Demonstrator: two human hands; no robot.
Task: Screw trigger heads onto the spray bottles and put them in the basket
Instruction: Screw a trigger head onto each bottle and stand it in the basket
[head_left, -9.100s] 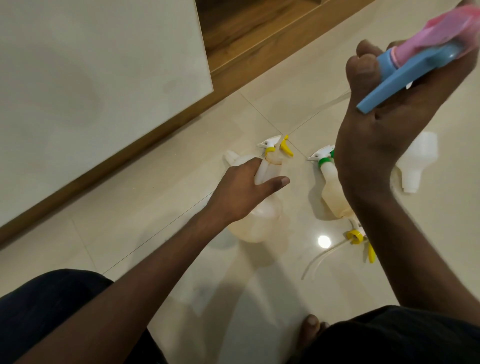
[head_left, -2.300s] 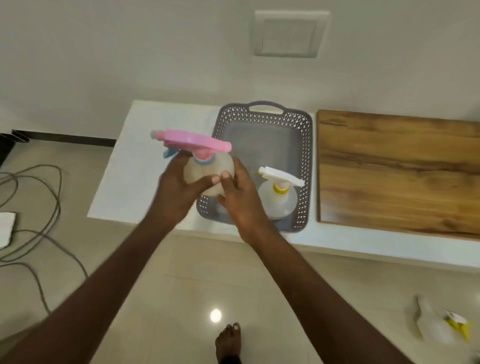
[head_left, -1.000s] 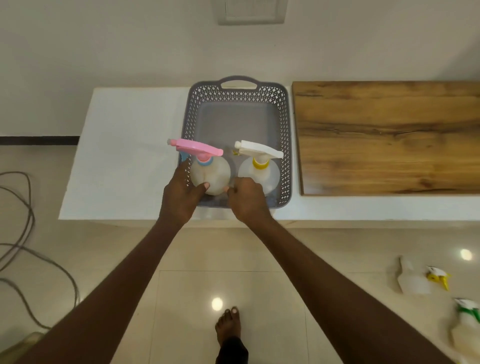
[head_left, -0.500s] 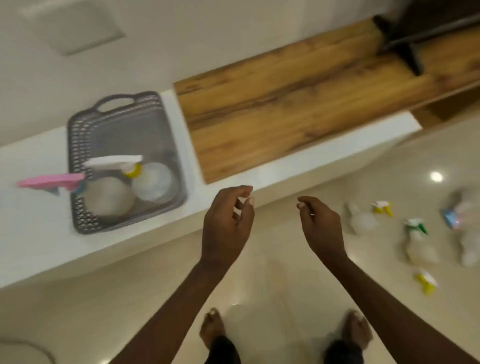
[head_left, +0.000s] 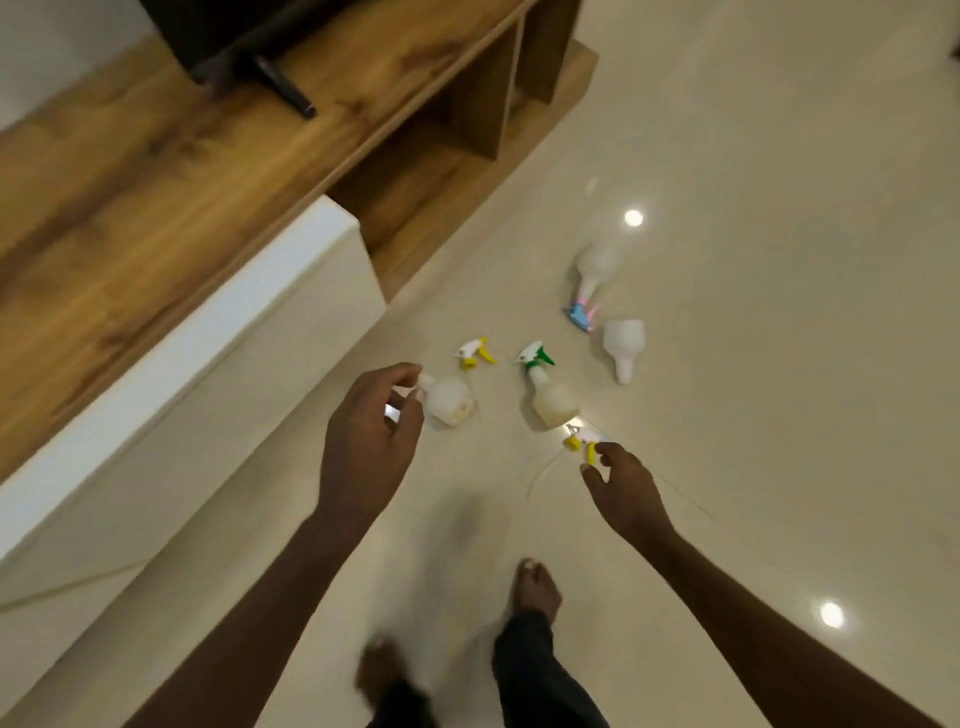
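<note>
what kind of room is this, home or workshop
Most likely a living room in a home, not a workshop. A long, low wood-topped cabinet with open shelves runs along the wall, a dark stand, perhaps a television's, rests on it, and the glossy cream tiled floor is walked barefoot.

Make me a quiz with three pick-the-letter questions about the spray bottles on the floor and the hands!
1. Where does the loose yellow trigger head by the right hand lie?
A. on the wooden top
B. on the floor
C. in a basket

2. What colour is the trigger on the bottle with its head on?
A. green
B. red
C. black

3. What is the left hand holding?
A. a bottle
B. a trigger head
C. nothing

Answers:
1 B, it lies on the tiles below the fingertips.
2 A, green trigger and collar.
3 C, the fingers are curled with nothing in them.
</note>
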